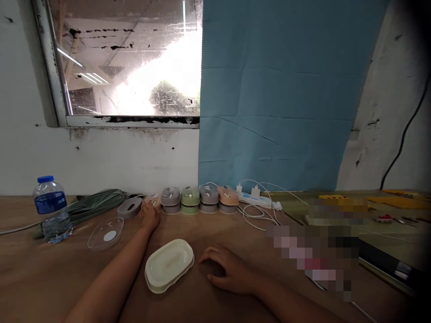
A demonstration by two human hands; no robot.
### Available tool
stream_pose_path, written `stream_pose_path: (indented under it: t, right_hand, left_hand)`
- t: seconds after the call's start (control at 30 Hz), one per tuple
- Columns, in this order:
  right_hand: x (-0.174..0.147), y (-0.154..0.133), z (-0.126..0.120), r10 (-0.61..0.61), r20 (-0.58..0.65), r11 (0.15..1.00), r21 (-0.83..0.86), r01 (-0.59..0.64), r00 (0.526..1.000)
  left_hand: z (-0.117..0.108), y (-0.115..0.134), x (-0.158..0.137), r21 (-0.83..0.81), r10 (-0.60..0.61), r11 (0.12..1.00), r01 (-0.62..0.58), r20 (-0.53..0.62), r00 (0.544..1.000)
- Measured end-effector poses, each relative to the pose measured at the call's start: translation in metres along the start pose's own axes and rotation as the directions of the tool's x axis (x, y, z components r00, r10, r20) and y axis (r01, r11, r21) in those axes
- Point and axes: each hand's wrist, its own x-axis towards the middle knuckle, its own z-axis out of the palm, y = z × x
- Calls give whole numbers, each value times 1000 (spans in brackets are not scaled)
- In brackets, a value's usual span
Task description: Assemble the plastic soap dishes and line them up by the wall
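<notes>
My left hand (150, 218) reaches to the back row of small boxes. Its fingers are bent against the front and left side of a small peach box (155, 200), partly covering it. Left of that hand sits a grey-brown box with a dark slot (130, 207). My right hand (226, 268) rests on the table with loosely curved fingers, thumb apart, holding nothing. Between my forearms lies a cream oval plastic dish (170, 264), just left of my right fingertips and not touching them.
Several two-tier boxes, among them a green one (190, 199), line the wall. On the left are a clear lid (105, 234), a water bottle (51, 211) and a dark green bag (97, 206). A power strip (259, 199) with white cables lies right. Part of the right side is pixelated.
</notes>
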Motion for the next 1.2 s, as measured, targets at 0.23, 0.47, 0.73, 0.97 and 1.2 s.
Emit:
stream_pose_path:
  t: [0.23,0.47,0.73,0.97,1.2]
  right_hand:
    - [-1,-1,0,7,-3,1000,28,-7,1000]
    - [-1,-3,0,11,19,1000,24,-12,1000]
    - [-1,-5,-3,26,38,999,25,-27,999]
    - [-2,-7,-6,30,61,1000,3,-30,998]
    - [-2,-7,-7,35,64,999,-1,-35,997]
  left_hand:
    - [-11,0,-3,-25,78,997,-79,-37,996]
    - [-33,-17,12,18,71,997,-70,-39,997]
    - [-53,-70,39,143,7,989,-33,178,984]
    - [-45,-80,35,179,-44,984,1,237,971]
    - [-44,-78,32,181,-41,984,2,217,975]
